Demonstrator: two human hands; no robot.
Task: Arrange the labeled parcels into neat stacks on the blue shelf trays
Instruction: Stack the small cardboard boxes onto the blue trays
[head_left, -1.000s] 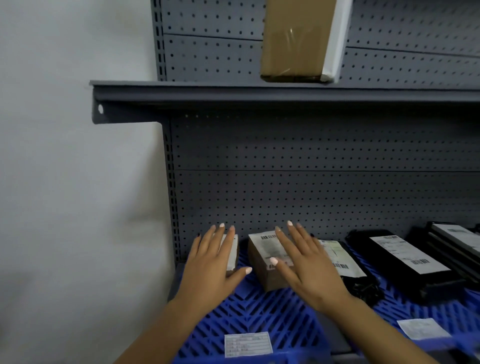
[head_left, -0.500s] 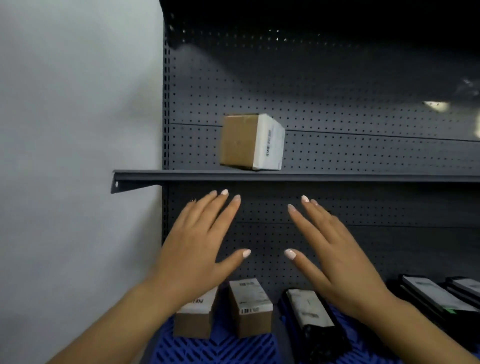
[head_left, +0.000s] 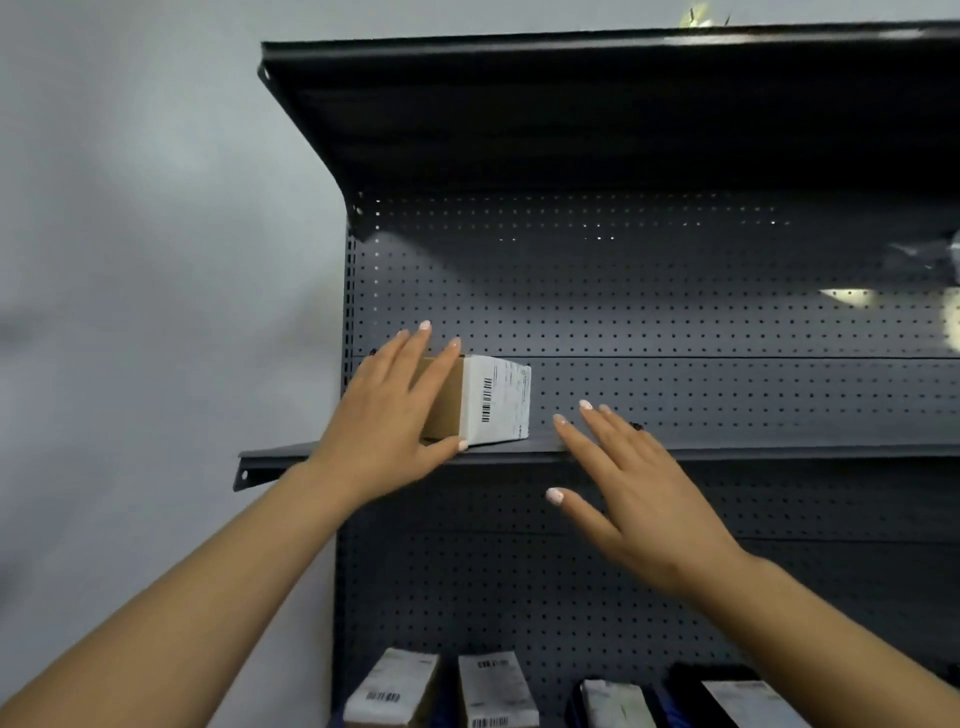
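A brown cardboard parcel (head_left: 483, 402) with a white barcode label on its right face stands on the grey middle shelf (head_left: 727, 453). My left hand (head_left: 387, 421) lies flat against the parcel's brown front face, fingers straight, thumb under its lower edge. My right hand (head_left: 631, 488) hovers open just right of the parcel, fingers spread, touching nothing. Along the bottom edge, two labeled brown parcels (head_left: 397, 688) (head_left: 496, 691) and dark labeled parcels (head_left: 615, 704) sit on the lower level.
A dark top shelf (head_left: 571, 78) overhangs above. Grey pegboard (head_left: 675, 312) backs the shelving. A bare pale wall (head_left: 130, 260) fills the left. A shiny plastic item (head_left: 953, 260) shows at the right edge.
The view tilted upward and both hands rose from the lower parcels. My left hand has reached the parcel on the middle shelf; my right hand has come up beside it.
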